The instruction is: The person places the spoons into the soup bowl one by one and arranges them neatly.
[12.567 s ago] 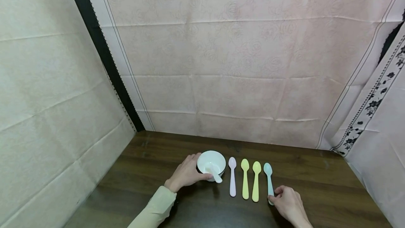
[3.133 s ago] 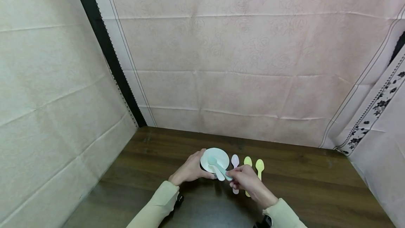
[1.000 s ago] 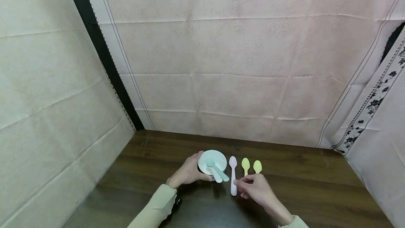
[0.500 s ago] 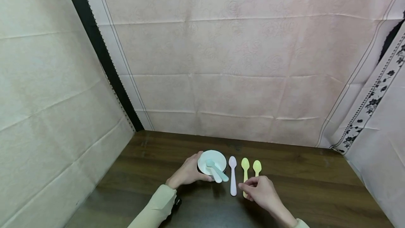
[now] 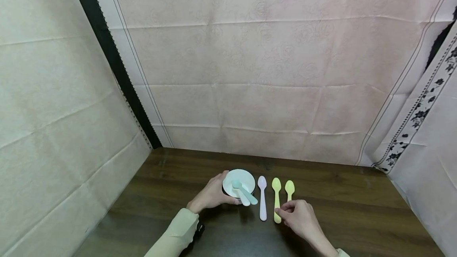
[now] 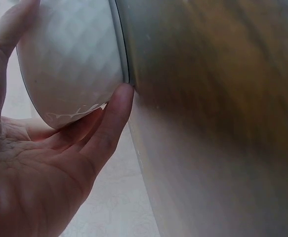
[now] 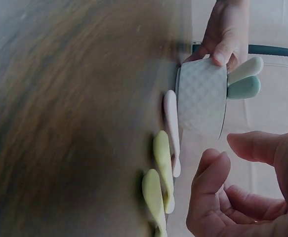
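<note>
My left hand (image 5: 212,194) holds a white bowl (image 5: 235,174), thumb on the near side and fingers round the far side. Its diamond-textured wall (image 6: 74,59) shows in the left wrist view. Inside lean a white spoon (image 7: 247,70) and a teal spoon (image 7: 244,88), handles over the rim. To the right a lilac spoon (image 5: 262,199) and two yellow spoons lie in a row. My right hand (image 5: 300,218) hovers over the yellow handles with thumb and index finger apart, holding nothing. It partly hides the right yellow spoon (image 5: 289,187); the left yellow spoon (image 5: 276,193) shows beside the fingertips.
Everything stands on a dark brown wooden table (image 5: 342,197). A pale cloth wall (image 5: 264,90) rises behind it, with further cloth walls at the left (image 5: 71,110) and right (image 5: 432,169).
The teal spoon, earlier at the right end of the row, was carried by my right hand into the bowl and released. That hand then drew back rightward over the yellow spoons. My left hand stays on the bowl.
</note>
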Action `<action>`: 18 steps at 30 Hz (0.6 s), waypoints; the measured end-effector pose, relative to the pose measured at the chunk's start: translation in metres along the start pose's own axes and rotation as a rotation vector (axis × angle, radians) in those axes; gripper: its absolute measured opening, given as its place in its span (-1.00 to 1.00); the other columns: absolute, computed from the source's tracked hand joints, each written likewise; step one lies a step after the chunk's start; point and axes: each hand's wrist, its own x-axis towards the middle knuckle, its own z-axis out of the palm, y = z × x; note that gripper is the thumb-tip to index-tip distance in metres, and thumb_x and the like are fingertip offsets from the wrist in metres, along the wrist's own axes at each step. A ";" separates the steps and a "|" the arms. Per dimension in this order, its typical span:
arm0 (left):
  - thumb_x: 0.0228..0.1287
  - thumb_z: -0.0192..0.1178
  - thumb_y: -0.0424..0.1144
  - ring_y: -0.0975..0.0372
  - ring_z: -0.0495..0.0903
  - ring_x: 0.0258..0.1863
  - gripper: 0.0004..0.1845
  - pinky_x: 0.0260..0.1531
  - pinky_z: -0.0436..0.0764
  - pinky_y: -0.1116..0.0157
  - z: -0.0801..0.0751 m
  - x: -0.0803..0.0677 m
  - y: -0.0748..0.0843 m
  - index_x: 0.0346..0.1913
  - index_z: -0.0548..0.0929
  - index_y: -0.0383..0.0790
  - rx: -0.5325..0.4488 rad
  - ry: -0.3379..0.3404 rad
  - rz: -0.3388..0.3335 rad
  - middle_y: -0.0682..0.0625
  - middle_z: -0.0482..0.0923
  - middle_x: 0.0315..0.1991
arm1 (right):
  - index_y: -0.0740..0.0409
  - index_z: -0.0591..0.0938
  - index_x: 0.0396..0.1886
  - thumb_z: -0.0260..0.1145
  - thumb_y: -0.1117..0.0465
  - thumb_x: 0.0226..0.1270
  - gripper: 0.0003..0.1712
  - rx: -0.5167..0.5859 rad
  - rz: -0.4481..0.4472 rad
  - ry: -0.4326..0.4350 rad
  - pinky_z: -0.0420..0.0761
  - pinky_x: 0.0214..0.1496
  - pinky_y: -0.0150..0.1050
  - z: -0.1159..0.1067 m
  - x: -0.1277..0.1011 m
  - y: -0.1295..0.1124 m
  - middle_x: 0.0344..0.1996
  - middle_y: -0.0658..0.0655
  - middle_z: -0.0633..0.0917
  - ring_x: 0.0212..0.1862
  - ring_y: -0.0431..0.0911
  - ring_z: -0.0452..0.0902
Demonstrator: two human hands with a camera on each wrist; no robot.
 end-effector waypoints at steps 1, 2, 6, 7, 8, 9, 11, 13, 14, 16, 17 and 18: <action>0.04 0.75 0.05 0.06 0.63 0.23 0.02 0.23 0.60 0.01 0.000 0.000 0.001 0.49 0.45 -0.21 -0.001 0.001 -0.002 -0.11 0.66 0.26 | 0.08 0.80 -0.43 0.61 0.15 0.30 -0.83 -0.008 -0.004 0.004 0.46 -0.47 -0.33 0.000 0.000 0.001 -0.64 -0.03 0.72 -0.55 -0.21 0.61; 0.04 0.75 0.05 0.06 0.63 0.23 0.02 0.23 0.60 0.01 -0.001 0.000 0.001 0.50 0.44 -0.21 0.001 0.002 -0.004 -0.11 0.65 0.26 | 0.07 0.80 -0.43 0.61 0.15 0.29 -0.83 -0.017 -0.008 0.009 0.46 -0.46 -0.33 -0.001 0.001 0.001 -0.65 -0.04 0.72 -0.56 -0.21 0.60; 0.04 0.74 0.06 0.07 0.61 0.23 0.02 0.24 0.60 -0.01 -0.001 0.001 0.001 0.50 0.44 -0.21 0.007 0.003 -0.015 -0.12 0.65 0.26 | 0.05 0.80 -0.44 0.61 0.14 0.27 -0.84 -0.065 -0.027 0.026 0.46 -0.39 -0.33 -0.002 0.003 0.005 -0.66 -0.08 0.71 -0.52 -0.24 0.58; 0.04 0.74 0.05 0.07 0.61 0.23 0.01 0.23 0.60 -0.01 -0.001 0.000 0.001 0.49 0.44 -0.21 0.006 0.002 -0.016 -0.12 0.65 0.26 | 0.04 0.80 -0.45 0.61 0.13 0.27 -0.84 -0.078 -0.028 0.028 0.46 -0.37 -0.32 -0.002 0.003 0.005 -0.65 -0.09 0.70 -0.51 -0.24 0.57; 0.04 0.74 0.06 0.08 0.61 0.22 0.01 0.23 0.60 -0.01 0.000 0.000 0.001 0.49 0.44 -0.21 0.006 0.001 -0.018 -0.12 0.65 0.26 | 0.03 0.81 -0.46 0.61 0.13 0.26 -0.84 -0.091 -0.029 0.029 0.46 -0.36 -0.32 -0.002 0.003 0.006 -0.65 -0.10 0.70 -0.49 -0.24 0.56; 0.04 0.74 0.06 0.07 0.61 0.22 0.01 0.23 0.60 -0.01 0.000 0.000 0.001 0.49 0.44 -0.21 0.005 0.000 -0.021 -0.12 0.65 0.26 | 0.02 0.81 -0.46 0.61 0.13 0.25 -0.84 -0.102 -0.031 0.030 0.46 -0.36 -0.32 -0.003 0.003 0.007 -0.64 -0.10 0.70 -0.48 -0.24 0.55; 0.04 0.74 0.05 0.07 0.61 0.22 0.01 0.23 0.60 -0.01 0.000 0.000 0.001 0.49 0.44 -0.21 0.003 -0.002 -0.023 -0.13 0.65 0.26 | 0.03 0.80 -0.47 0.62 0.12 0.24 -0.83 -0.117 -0.029 0.030 0.46 -0.36 -0.31 -0.003 0.003 0.008 -0.63 -0.11 0.68 -0.46 -0.23 0.53; 0.04 0.74 0.05 0.07 0.61 0.22 0.02 0.24 0.60 -0.01 0.000 0.000 0.001 0.49 0.44 -0.22 0.003 -0.002 -0.024 -0.13 0.65 0.26 | 0.03 0.79 -0.50 0.62 0.12 0.23 -0.81 -0.128 -0.026 0.026 0.45 -0.37 -0.30 -0.003 0.003 0.010 -0.63 -0.11 0.67 -0.46 -0.22 0.52; 0.04 0.75 0.05 0.07 0.62 0.22 0.01 0.23 0.60 0.00 0.000 0.000 0.001 0.49 0.45 -0.22 0.002 -0.001 -0.022 -0.13 0.65 0.26 | 0.03 0.78 -0.51 0.62 0.12 0.23 -0.80 -0.132 -0.025 0.025 0.45 -0.38 -0.30 -0.002 0.003 0.010 -0.64 -0.11 0.67 -0.46 -0.21 0.51; 0.03 0.75 0.05 0.07 0.62 0.22 0.01 0.23 0.60 0.01 0.000 0.000 0.001 0.49 0.45 -0.22 0.005 0.002 -0.020 -0.12 0.66 0.26 | 0.02 0.76 -0.53 0.62 0.12 0.24 -0.78 -0.141 -0.022 0.024 0.44 -0.38 -0.29 -0.002 0.004 0.012 -0.65 -0.12 0.65 -0.46 -0.21 0.50; 0.03 0.75 0.05 0.08 0.62 0.21 0.01 0.23 0.60 0.01 0.000 0.000 0.001 0.48 0.45 -0.22 0.007 0.004 -0.019 -0.12 0.66 0.25 | 0.02 0.75 -0.55 0.61 0.11 0.25 -0.76 -0.146 -0.021 0.022 0.43 -0.38 -0.29 -0.002 0.004 0.012 -0.66 -0.12 0.64 -0.46 -0.21 0.49; 0.03 0.75 0.05 0.08 0.62 0.21 0.01 0.23 0.60 0.02 0.000 0.000 0.001 0.48 0.45 -0.22 0.007 0.005 -0.019 -0.12 0.66 0.25 | 0.01 0.74 -0.56 0.61 0.11 0.25 -0.74 -0.150 -0.019 0.021 0.42 -0.38 -0.29 -0.002 0.004 0.013 -0.66 -0.12 0.62 -0.46 -0.20 0.48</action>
